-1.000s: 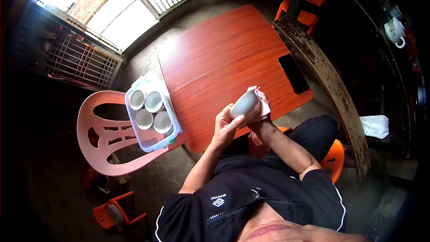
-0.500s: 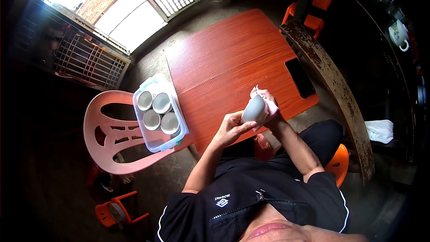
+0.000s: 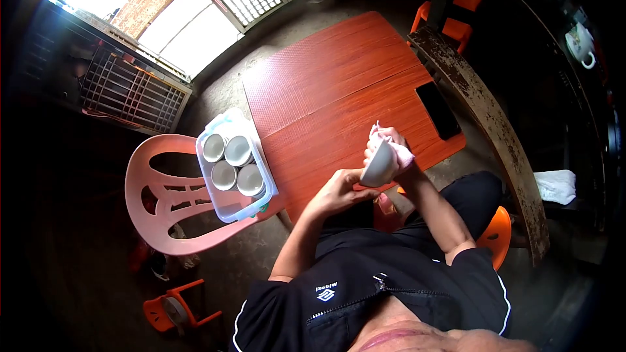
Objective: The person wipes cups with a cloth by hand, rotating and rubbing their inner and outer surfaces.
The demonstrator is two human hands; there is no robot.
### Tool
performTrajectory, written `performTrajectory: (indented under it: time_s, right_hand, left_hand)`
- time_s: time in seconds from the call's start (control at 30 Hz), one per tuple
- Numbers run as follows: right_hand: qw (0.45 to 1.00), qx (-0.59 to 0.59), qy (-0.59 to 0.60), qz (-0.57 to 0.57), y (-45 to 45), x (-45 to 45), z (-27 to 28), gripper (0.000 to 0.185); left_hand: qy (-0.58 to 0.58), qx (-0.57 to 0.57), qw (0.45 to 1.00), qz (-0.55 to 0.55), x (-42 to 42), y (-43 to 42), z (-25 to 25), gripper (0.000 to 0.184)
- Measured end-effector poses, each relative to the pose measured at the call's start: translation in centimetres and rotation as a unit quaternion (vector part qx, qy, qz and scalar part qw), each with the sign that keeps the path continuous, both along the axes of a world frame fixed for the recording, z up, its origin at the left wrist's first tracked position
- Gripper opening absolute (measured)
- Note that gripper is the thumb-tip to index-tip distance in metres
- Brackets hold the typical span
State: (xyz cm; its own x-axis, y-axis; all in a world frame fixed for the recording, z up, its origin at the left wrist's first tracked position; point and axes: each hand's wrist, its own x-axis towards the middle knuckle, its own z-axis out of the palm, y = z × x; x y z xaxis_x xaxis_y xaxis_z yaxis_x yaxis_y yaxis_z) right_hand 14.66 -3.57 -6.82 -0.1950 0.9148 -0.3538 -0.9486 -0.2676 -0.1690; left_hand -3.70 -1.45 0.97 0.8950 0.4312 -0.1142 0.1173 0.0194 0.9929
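Note:
Over the near edge of the table, a light grey bowl (image 3: pixel 379 164) is tilted on its side between my hands. My left hand (image 3: pixel 343 190) grips its lower rim, thumb on one side and fingers on the other. A pale pink cloth (image 3: pixel 403 155) is bunched in my right hand (image 3: pixel 390 137), pressed to the bowl's far side, with a corner sticking up past the fingers. The bowl partly hides the cloth and my right fingers. To the left, a clear plastic bin (image 3: pixel 229 212) on a pink chair (image 3: pixel 147 221) holds several similar bowls (image 3: pixel 238 150), open side up.
The red wooden table (image 3: pixel 319 85) stretches ahead, with a black phone (image 3: pixel 437 112) near its right edge. A worn wooden bench (image 3: pixel 482 111) runs along the right, with a white cloth (image 3: pixel 555 186) beyond it. A small orange chair (image 3: pixel 173 309) stands at lower left.
The bowl has turned more edge-on and moved slightly right. My left hand has shifted a little right along with it, and the cloth stays against the bowl in my right hand.

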Motion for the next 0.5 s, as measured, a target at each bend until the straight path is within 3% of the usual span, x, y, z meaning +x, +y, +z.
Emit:
performTrajectory:
  time_s: [0.03,0.07,0.1,0.17,0.2,0.23,0.27,0.3,0.4,0.43,0.5]
  right_hand:
    - [0.885,0.227,-0.393,-0.104,-0.1,0.1,1.8,0.021]
    - [0.8,0.248,-0.545,-0.051,-0.8,0.3,3.9,0.018]
    - [0.685,0.268,-0.678,-0.009,-1.4,0.4,6.2,0.02]
    - [0.63,0.323,-0.703,-0.066,-1.7,-0.3,7.0,0.019]
    - [0.637,0.317,-0.698,-0.075,-1.6,-0.2,6.2,0.018]
    - [0.709,0.281,-0.642,-0.075,-1.3,-0.1,3.6,0.018]
    - [0.828,0.209,-0.516,-0.068,-1.5,-0.2,-0.4,0.017]
    - [0.904,0.144,-0.396,-0.075,-1.3,-0.9,-4.4,0.018]
    - [0.917,0.186,-0.338,-0.1,-1.3,-1.3,-5.8,0.012]
    - [0.919,0.153,-0.358,-0.059,-0.7,-0.4,-4.0,0.013]
    - [0.756,0.286,-0.575,-0.127,-1.1,0.1,1.3,0.016]
  left_hand:
    - [0.022,-0.077,0.997,-0.004,-0.2,0.4,0.8,0.025]
    - [0.042,-0.153,0.987,-0.007,-0.2,0.7,1.5,0.025]
    - [0.028,-0.18,0.983,-0.005,0.1,0.7,1.6,0.026]
    - [0.01,-0.173,0.985,-0.006,0.1,0.5,1.2,0.027]
    - [0.003,-0.17,0.985,-0.008,0.0,0.5,1.1,0.028]
    - [0.029,-0.183,0.983,-0.011,0.0,0.4,1.9,0.027]
    - [0.016,-0.174,0.985,-0.002,0.0,0.3,1.6,0.027]
    - [0.002,-0.164,0.986,0.006,0.1,0.2,0.8,0.026]
    - [-0.024,-0.112,0.993,0.002,0.3,-0.2,-0.2,0.025]
    - [-0.026,-0.124,0.992,0.012,0.5,-0.4,-0.3,0.024]
    - [-0.018,-0.14,0.99,0.007,0.5,-0.5,-0.2,0.024]
